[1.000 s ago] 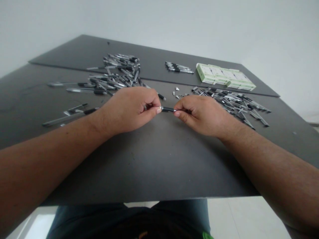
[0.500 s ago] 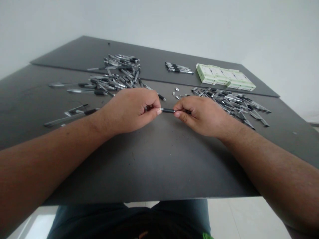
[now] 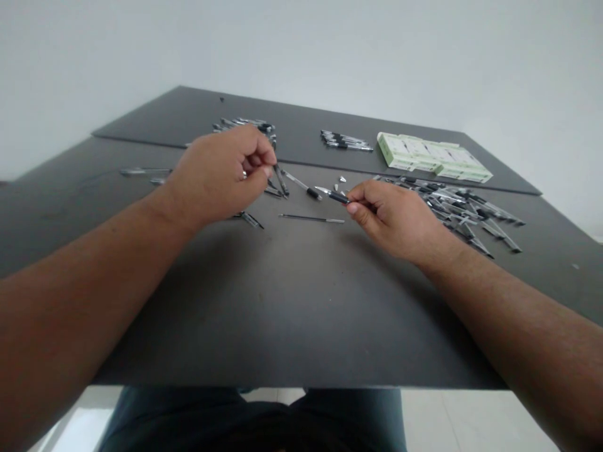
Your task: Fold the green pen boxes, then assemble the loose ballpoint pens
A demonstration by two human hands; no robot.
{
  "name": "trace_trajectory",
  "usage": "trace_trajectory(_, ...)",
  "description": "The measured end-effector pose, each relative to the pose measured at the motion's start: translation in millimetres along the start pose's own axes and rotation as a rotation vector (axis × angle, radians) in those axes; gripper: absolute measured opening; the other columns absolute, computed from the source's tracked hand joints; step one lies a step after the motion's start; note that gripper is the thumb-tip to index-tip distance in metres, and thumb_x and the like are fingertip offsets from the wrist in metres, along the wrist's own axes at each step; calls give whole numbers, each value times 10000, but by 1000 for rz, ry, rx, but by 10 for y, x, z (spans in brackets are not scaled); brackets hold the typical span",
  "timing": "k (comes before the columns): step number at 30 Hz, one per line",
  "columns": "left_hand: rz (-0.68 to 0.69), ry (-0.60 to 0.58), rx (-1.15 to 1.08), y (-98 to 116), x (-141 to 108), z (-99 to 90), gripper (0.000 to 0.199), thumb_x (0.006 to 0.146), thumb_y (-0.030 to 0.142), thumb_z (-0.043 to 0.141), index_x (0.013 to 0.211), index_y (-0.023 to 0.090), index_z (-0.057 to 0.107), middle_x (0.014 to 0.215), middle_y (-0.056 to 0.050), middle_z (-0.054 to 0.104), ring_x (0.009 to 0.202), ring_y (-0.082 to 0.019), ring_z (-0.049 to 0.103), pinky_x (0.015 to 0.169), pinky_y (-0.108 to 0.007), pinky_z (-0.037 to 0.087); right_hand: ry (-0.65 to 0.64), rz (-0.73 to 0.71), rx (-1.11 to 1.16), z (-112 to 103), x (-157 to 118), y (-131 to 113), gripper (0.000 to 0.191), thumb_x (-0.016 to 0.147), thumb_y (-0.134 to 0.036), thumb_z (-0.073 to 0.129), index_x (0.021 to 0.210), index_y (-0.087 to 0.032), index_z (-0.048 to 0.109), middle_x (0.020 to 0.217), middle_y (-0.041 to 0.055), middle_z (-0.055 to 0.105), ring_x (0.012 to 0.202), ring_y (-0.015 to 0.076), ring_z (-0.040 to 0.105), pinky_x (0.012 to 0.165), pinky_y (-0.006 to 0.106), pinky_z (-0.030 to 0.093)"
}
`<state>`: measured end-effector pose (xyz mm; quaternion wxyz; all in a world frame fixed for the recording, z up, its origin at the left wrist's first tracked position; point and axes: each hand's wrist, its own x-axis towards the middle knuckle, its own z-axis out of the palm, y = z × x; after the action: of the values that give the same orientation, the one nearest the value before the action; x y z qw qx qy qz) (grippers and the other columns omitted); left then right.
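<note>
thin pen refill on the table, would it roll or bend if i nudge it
The thin pen refill looks round and slender, so it would probably roll easily across the flat dark tabletop. Being so narrow for its length, it likely weighs very little and may flex slightly under a push rather than stay fully stiff.

Soft, even indoor light, a little hazy and flat

Faint diffuse shadows lie under the forearms on the dark tabletop, without hard glare; the wide lens bends the edges, and the pen in the right hand looks slightly soft.
</note>
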<state>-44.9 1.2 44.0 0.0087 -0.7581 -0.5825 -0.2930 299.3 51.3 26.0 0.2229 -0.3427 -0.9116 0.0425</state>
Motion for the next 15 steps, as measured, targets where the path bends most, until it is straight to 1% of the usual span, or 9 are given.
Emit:
trace_trajectory(1,-13,3,35,-15,20,-34,242,1056,360,659,1217,261,809,1177,5,882,1006,-177,739,1011,-355,620,4,7,-3,-7,-2,8,211,1154,-376,662,1173,-246,827,1072,104,893,936,308,776,836,403,544)
trace_trajectory(3,-9,-78,102,-35,52,-106,233,1023,319,649,1158,252,827,1101,-7,860,998,-196,731,994,-375,603,-1,18,-10,-19,-6,6,208,1154,-386,666,1179,-256,825,1070,104,890,935,313,780,831,411,549)
trace_trajectory(6,77,-338,189,-110,84,-166,298,915,239,645,1112,234,868,1016,-17,833,935,-218,736,925,-379,574,-11,16,-18,-24,-4,-20,192,1146,-379,666,1149,-262,819,1041,101,879,914,313,777,817,411,542)
trace_trajectory(7,106,-434,205,-159,92,-161,340,898,232,663,1153,239,889,1063,-24,846,946,-228,754,915,-375,575,-10,13,-19,-23,-3,-29,192,1143,-372,661,1139,-260,817,1027,100,874,903,310,773,810,409,535)
trace_trajectory(8,107,-481,224,-217,99,-143,363,810,230,700,1107,250,907,1042,-33,851,905,-246,763,854,-376,569,-11,10,-19,-21,-2,-36,193,1140,-368,658,1131,-258,816,1015,99,869,892,306,768,802,405,528)
trace_trajectory(9,121,-529,230,-279,105,-116,408,782,232,722,1133,270,926,1086,-44,870,943,-268,790,861,-378,581,-12,7,-19,-19,-1,-41,195,1138,-366,656,1127,-255,816,1006,98,866,884,302,764,796,402,522)
trace_trajectory(11,175,-596,232,-394,116,-46,470,764,239,748,1182,302,953,1164,-59,903,1040,-301,834,936,-383,615,-12,6,-20,-17,1,-46,196,1134,-362,655,1124,-252,817,998,94,861,876,296,758,789,397,513)
trace_trajectory(13,217,-628,234,-464,128,15,450,815,262,758,1208,321,969,1206,-63,920,1144,-321,852,1042,-401,628,-11,3,-20,-19,2,-48,190,1132,-363,663,1119,-253,817,992,88,858,869,290,751,787,392,508)
trace_trajectory(15,238,-652,254,-484,142,55,393,878,288,750,1195,319,980,1202,-71,929,1197,-335,858,1094,-425,628,-14,2,-23,-21,3,-50,178,1130,-355,671,1115,-254,817,981,81,855,858,284,741,785,387,503)
